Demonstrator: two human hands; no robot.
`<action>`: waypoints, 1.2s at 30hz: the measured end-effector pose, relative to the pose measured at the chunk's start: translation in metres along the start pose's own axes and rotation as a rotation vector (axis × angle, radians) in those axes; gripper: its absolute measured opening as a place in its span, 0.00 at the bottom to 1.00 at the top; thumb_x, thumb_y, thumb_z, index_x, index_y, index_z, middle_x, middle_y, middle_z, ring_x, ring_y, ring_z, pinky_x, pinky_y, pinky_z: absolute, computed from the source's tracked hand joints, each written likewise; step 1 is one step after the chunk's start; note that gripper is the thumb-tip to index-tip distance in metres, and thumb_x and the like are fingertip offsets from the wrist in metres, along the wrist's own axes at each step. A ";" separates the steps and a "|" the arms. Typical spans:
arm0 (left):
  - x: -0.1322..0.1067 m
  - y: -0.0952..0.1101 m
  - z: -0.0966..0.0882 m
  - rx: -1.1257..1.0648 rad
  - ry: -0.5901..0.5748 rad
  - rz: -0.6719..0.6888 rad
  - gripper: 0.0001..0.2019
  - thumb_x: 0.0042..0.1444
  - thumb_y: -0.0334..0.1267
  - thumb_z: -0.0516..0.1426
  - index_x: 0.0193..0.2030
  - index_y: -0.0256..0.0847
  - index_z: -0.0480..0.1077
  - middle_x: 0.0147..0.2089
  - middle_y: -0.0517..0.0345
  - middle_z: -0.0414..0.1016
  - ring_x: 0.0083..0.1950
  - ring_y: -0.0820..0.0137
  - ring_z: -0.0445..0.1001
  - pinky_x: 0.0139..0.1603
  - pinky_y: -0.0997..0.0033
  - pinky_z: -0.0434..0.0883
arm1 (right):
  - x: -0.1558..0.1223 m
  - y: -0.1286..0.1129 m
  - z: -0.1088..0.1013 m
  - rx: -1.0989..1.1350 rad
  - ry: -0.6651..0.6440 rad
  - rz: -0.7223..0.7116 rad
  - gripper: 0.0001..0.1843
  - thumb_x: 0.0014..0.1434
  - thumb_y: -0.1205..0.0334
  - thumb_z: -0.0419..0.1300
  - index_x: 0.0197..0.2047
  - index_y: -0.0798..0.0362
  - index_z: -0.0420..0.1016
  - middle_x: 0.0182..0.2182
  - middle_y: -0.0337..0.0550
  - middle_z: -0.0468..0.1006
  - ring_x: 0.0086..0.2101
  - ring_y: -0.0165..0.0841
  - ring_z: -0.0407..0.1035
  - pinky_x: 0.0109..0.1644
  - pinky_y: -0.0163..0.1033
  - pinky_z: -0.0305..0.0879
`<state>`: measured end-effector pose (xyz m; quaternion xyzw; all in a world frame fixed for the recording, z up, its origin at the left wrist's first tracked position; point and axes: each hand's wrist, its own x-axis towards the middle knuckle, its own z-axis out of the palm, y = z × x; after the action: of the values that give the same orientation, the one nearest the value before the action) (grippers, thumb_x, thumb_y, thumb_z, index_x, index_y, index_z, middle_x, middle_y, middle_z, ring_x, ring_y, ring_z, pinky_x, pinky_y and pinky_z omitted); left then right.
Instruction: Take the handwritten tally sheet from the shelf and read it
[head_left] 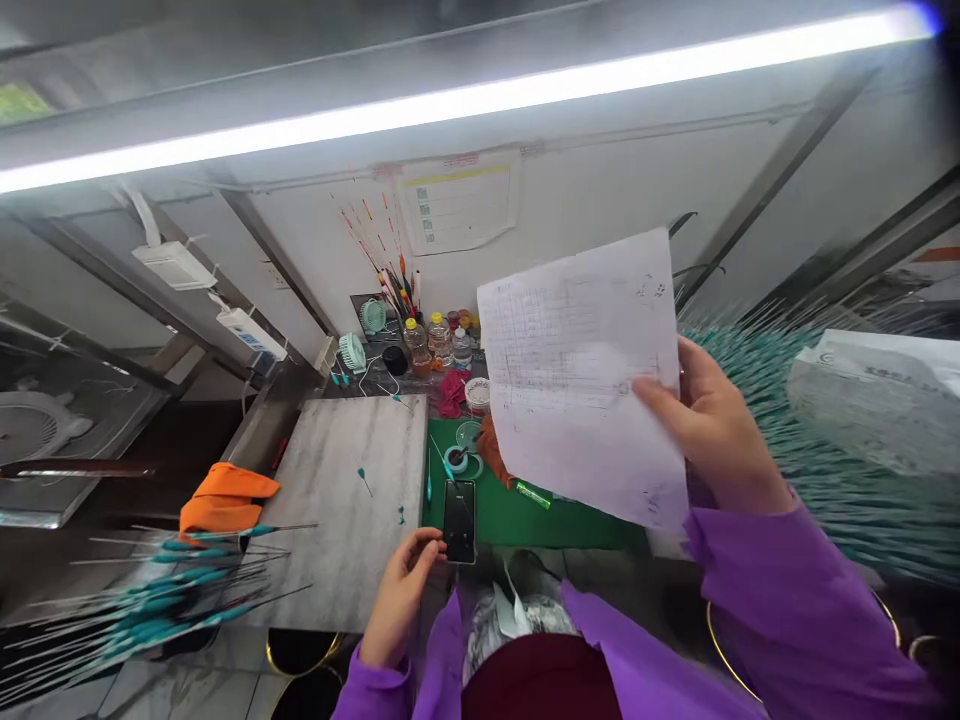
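Note:
My right hand (pixel 712 430) holds up a white sheet of paper (pixel 577 370), its thumb on the front and the fingers behind. Faint ruled lines and handwriting show on the sheet. Low in front of me, my left hand (pixel 409 590) has its thumb and curled fingers at the lower left edge of a dark smartphone (pixel 460 520). The phone's lower end reaches past the front edge of a green mat (pixel 570 525). Beside it are a roll of tape (pixel 455 460) and a green labelled item (pixel 533 495).
Teal fishing floats (pixel 172 590) bristle at the left, and a dense mass of floats (pixel 750 430) fills the right. A pale board (pixel 352 450) bears a few loose floats. Behind stand bottles (pixel 417 345) and a small fan (pixel 352 352). An orange cloth (pixel 225 497) lies left.

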<state>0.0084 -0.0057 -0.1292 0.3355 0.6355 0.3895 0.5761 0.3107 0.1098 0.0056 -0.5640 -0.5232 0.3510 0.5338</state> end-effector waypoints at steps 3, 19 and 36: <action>0.005 -0.010 -0.003 0.029 0.055 -0.002 0.18 0.45 0.51 0.57 0.37 0.39 0.69 0.34 0.54 0.72 0.37 0.65 0.72 0.40 0.66 0.68 | -0.007 -0.019 -0.006 -0.019 0.026 -0.108 0.32 0.53 0.63 0.58 0.60 0.42 0.53 0.49 0.44 0.69 0.41 0.36 0.68 0.38 0.42 0.70; 0.078 -0.191 0.031 0.537 0.424 -0.396 0.14 0.55 0.40 0.54 0.46 0.35 0.65 0.49 0.50 0.67 0.51 0.63 0.66 0.51 0.54 0.63 | -0.007 0.018 -0.034 -0.044 -0.070 -0.060 0.28 0.54 0.62 0.57 0.58 0.46 0.56 0.51 0.44 0.67 0.43 0.36 0.68 0.44 0.43 0.69; 0.112 -0.199 0.032 0.501 0.390 -0.518 0.13 0.53 0.41 0.56 0.43 0.35 0.66 0.46 0.52 0.68 0.48 0.64 0.67 0.49 0.56 0.64 | -0.001 0.032 -0.060 -0.143 0.037 -0.016 0.25 0.54 0.60 0.58 0.55 0.48 0.60 0.49 0.44 0.69 0.46 0.38 0.66 0.49 0.46 0.65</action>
<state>0.0326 0.0016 -0.3584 0.2142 0.8714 0.1210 0.4244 0.3744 0.0983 -0.0151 -0.6027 -0.5416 0.2979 0.5046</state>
